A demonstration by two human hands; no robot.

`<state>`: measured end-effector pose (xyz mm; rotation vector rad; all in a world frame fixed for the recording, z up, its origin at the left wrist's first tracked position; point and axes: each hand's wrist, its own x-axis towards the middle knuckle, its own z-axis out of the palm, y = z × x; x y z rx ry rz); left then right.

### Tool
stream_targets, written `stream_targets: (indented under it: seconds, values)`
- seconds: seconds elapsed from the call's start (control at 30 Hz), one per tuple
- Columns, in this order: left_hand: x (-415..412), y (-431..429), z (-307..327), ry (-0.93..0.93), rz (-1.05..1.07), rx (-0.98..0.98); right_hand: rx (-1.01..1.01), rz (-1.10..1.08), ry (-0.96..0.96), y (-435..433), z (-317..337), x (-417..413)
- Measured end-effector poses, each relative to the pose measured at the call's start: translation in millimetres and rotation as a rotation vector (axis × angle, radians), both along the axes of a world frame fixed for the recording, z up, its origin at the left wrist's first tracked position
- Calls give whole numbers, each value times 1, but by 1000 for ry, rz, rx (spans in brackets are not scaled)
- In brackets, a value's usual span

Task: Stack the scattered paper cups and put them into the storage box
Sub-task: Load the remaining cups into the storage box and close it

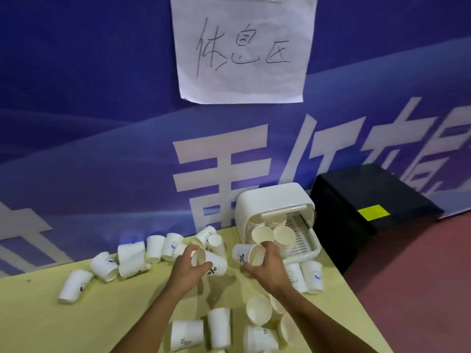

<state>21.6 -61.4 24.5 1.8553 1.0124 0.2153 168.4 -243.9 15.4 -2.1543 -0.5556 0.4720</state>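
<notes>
Over the middle of the pale yellow table (107, 317), the left hand (190, 271) curls its fingers and thumb round a printed paper cup (216, 266) held on its side, mouth turned left. Just to the right, the right hand (266, 270) grips a second paper cup (240, 256), also tipped sideways, with its open mouth facing the palm. The two cups are close together but apart.

The white storage box (270, 200) stands at the far right of the table, against the blue banner (102, 128), just beyond the right hand. Its front is open, and stacked cups (262, 234) sit inside beside a slotted tray (300, 242).

Loose cups lie scattered around:
- a far row of cups (155, 248) along the banner;
- a lone cup (75, 285) on its side at the left;
- a near cluster of cups (219, 327) between the forearms;
- a pair of cups (312, 276) at the right edge.

A black case (356, 189) with a yellow label (373, 212) stands right of the box. A handwritten paper sign (242, 52) hangs on the banner.
</notes>
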Motion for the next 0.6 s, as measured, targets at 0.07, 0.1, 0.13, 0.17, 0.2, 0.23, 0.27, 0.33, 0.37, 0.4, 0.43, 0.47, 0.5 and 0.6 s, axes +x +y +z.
stream_targets:
  seconds: [0.07, 0.1, 0.13, 0.17, 0.2, 0.23, 0.27, 0.33, 0.37, 0.4, 0.43, 0.47, 0.5, 0.6]
  values:
    - [16, -18, 1, 7, -38, -2, -3, -25, -27, -22, 1, 17]
    - [23, -27, 1, 13, -57, 1, -7, -33, -44, -32, 2, 25]
    - [30, -33, 2, 20, -74, 6, -6, -39, -60, -40, 2, 33]
    - [35, -38, 2, 23, -87, 9, 0, -46, -68, -47, 3, 40]
    - [40, -44, 2, 22, -98, 13, 13, -56, -69, -54, 4, 46]
    - [45, -48, 2, 19, -105, 16, 30, -67, -69, -60, 5, 52]
    - [49, -52, 2, 20, -111, 22, 44, -79, -69, -65, 6, 58]
    - [55, -57, 3, 34, -124, 30, 51, -110, -96, -74, 9, 66]
    - [59, -60, 2, 43, -133, 33, 52, -135, -114, -78, 9, 71]
    - [62, -63, 1, 50, -141, 36, 53, -162, -127, -82, 10, 75]
    - [65, -66, 0, 62, -147, 41, 56, -183, -136, -85, 11, 79]
    - [68, -70, -1, 77, -152, 46, 59, -195, -146, -86, 12, 82]
    - [70, -72, -1, 92, -158, 52, 63, -198, -158, -87, 14, 86]
    - [78, -79, -4, 135, -192, 70, 83, -203, -178, -86, 16, 96]
